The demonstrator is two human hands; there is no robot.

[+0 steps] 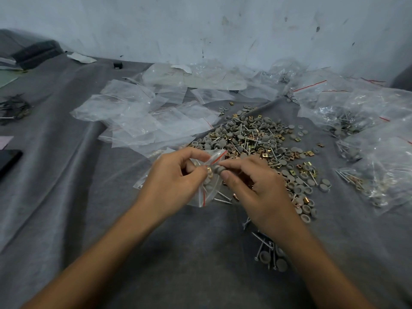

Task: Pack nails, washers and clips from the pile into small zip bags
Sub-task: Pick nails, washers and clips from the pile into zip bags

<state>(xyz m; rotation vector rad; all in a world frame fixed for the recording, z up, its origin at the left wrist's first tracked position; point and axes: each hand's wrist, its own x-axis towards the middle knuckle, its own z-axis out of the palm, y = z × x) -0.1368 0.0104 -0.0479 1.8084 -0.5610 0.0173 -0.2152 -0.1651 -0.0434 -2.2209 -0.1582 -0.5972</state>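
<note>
- left hand (pixel 175 181): fingers curled, thumb and forefinger pinching the mouth of a small zip bag (pixel 206 197), held low over the grey cloth (pixel 89 197).
- zip bag: clear with a red zip strip, mouth turned toward the other hand. A brass clip (pixel 209 171) shows at the mouth. What else is inside is hard to tell through the plastic.
- right hand (pixel 258 188): fingers curled, thumb and forefinger clamped on a few grey washers (pixel 218 169) right at the bag's mouth. Exact count cannot be told.
- pile (pixel 256 139): just behind both hands on the cloth. It mixes grey washers, brass clips and silver nails, and spreads down past the right hand.
- loose nails (pixel 223 199): flat on the cloth, just below the bag.
- small cluster (pixel 269 253) of nails and washers: on the cloth, partly under the right forearm.
- empty bags (pixel 142 117): overlapping heap left of the pile.
- filled bags (pixel 356 112): stacked right of the pile, toward the right edge.
- black phone (pixel 9 161): at the left edge, well apart from the hands.
- dark nails (pixel 15 108): further back on the left.
</note>
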